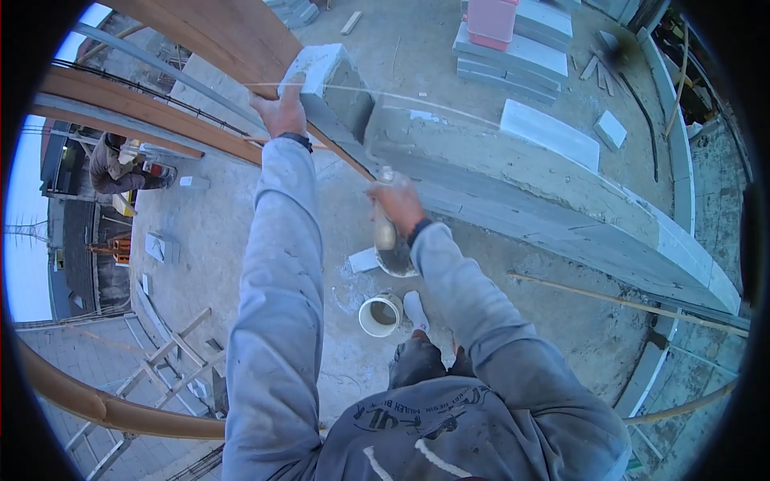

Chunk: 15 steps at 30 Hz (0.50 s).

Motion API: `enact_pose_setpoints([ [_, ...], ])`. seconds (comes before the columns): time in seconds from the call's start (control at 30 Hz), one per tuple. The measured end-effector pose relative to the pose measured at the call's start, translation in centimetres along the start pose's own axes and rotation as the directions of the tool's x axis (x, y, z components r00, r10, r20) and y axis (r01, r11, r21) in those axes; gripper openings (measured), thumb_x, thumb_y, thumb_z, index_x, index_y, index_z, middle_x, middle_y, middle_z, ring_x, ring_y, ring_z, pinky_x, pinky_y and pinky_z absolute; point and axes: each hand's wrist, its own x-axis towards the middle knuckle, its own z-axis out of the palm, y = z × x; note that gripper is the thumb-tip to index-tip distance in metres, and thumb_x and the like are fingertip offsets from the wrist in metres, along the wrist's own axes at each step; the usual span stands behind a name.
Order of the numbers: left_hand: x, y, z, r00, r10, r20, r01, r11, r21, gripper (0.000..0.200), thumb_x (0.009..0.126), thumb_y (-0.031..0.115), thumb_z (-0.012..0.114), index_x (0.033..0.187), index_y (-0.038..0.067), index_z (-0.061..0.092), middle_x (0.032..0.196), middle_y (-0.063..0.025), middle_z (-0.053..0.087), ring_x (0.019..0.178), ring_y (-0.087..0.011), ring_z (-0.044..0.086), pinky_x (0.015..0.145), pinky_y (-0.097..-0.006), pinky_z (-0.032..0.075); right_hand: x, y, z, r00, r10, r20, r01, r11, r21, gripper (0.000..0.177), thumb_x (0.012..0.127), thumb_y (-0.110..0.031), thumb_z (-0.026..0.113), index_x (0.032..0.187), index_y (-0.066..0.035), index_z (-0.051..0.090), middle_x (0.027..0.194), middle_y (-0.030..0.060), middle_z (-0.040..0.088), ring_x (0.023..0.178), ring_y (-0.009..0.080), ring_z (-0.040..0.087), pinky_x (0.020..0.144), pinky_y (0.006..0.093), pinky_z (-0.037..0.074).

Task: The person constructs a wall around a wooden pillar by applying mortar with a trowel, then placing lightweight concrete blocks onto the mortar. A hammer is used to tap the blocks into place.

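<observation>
My left hand (282, 114) grips the near end of a white lightweight block (314, 66) standing at the end of the wall, beside a brown wooden post (233, 36). Grey mortar (350, 98) coats the block's side facing the wall. My right hand (397, 202), lower and to the right, is closed around a tool with a pale rounded end (385, 234); blur and my fingers hide its exact kind. Below that hand stands a bucket with dark contents (399, 261). A thin string (433, 103) runs from the block along the wall.
The block wall (497, 200) stretches right, with a loose white block (553, 135) on top. A white bucket (380, 314) stands near my feet. Stacked blocks with a pink container (491, 22) stand behind. Another person (116, 164) works at the left, beyond the wooden beams.
</observation>
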Motion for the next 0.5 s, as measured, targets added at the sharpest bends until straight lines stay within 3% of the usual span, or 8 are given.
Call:
enact_pose_setpoints([
  [0.03,-0.2,0.3,0.1,1.0,-0.015,-0.013,0.015,1.0,-0.012,0.095,0.067,0.018,0.073,0.137,-0.004,0.012,0.131,-0.0194,0.033,0.12,-0.0281,0.036,0.103,-0.0309,0.027,1.1,-1.0,0.4,0.822,0.48,0.305,-0.569,0.688,0.451,0.011,0.073,-0.014,0.062,0.08,-0.004,0.062,0.078,0.0168,0.06,0.067,0.0319,0.061,0.067,0.0422,0.05],
  [0.17,-0.6,0.8,0.3,0.999,0.003,-0.039,-0.001,0.999,0.038,0.093,0.067,0.017,0.072,0.136,-0.005,0.014,0.131,-0.02,0.033,0.121,-0.0285,0.036,0.103,-0.0317,0.026,1.1,-2.7,0.3,0.935,0.241,0.261,-0.32,0.891,0.323,0.01,0.073,-0.012,0.064,0.078,-0.003,0.063,0.072,0.0159,0.059,0.065,0.0276,0.061,0.058,0.0399,0.051],
  [0.2,-0.3,0.6,0.4,0.999,0.003,-0.048,-0.002,1.0,0.026,0.093,0.067,0.017,0.072,0.136,-0.005,0.014,0.131,-0.02,0.033,0.121,-0.0285,0.036,0.103,-0.0317,0.026,1.1,-2.6,0.1,0.977,-0.042,0.211,0.032,0.998,0.049,0.013,0.071,-0.01,0.063,0.078,0.001,0.06,0.071,0.0134,0.058,0.061,0.0245,0.061,0.051,0.0366,0.051],
  [0.23,-0.2,0.2,0.3,0.999,0.017,-0.052,-0.015,0.999,0.035,0.093,0.068,0.017,0.072,0.137,-0.005,0.014,0.131,-0.0189,0.034,0.12,-0.027,0.037,0.103,-0.0315,0.027,1.0,-2.5,-0.1,0.914,-0.322,0.247,0.378,0.897,-0.23,0.016,0.07,-0.007,0.063,0.079,0.006,0.058,0.071,0.0109,0.057,0.056,0.0214,0.061,0.043,0.0334,0.05],
  [0.27,-0.3,-0.1,0.2,0.998,0.026,-0.055,-0.023,0.999,0.049,0.093,0.068,0.017,0.072,0.137,-0.004,0.014,0.13,-0.0177,0.035,0.119,-0.0255,0.038,0.102,-0.0312,0.029,1.0,-2.6,0.2,0.913,-0.317,0.256,0.377,0.896,-0.236,0.016,0.07,-0.007,0.063,0.079,0.006,0.058,0.071,0.0109,0.057,0.056,0.0214,0.061,0.043,0.0334,0.05],
  [0.33,-0.3,-0.1,0.1,0.998,0.012,-0.065,-0.009,0.999,0.045,0.093,0.067,0.017,0.072,0.137,-0.005,0.014,0.131,-0.0192,0.034,0.12,-0.0272,0.037,0.103,-0.0319,0.028,1.3,-6.6,0.2,0.958,0.269,0.095,-0.285,0.902,0.323,0.025,0.068,-0.009,0.062,0.085,0.008,0.053,0.072,0.0128,0.058,0.056,0.02,0.061,0.044,0.0307,0.05],
  [0.37,-0.3,0.1,0.1,0.998,0.004,-0.061,-0.001,0.999,0.047,0.094,0.066,0.017,0.072,0.137,-0.005,0.015,0.131,-0.0207,0.033,0.121,-0.0289,0.036,0.104,-0.0325,0.026,0.6,-10.1,-2.2,0.922,0.31,0.232,-0.375,0.862,0.34,0.034,0.065,-0.011,0.063,0.092,0.005,0.051,0.076,0.0172,0.06,0.066,0.0263,0.062,0.055,0.0343,0.051],
  [0.5,-0.4,0.5,0.1,0.999,-0.038,-0.023,0.04,0.996,0.076,0.094,0.066,0.018,0.073,0.137,-0.005,0.015,0.131,-0.0209,0.034,0.12,-0.0293,0.038,0.103,-0.0328,0.028,-2.9,-7.6,-1.1,0.998,0.058,0.037,-0.06,0.996,0.064,0.036,0.065,-0.016,0.062,0.093,0.005,0.052,0.086,0.0239,0.058,0.082,0.038,0.058,0.074,0.0401,0.047],
])
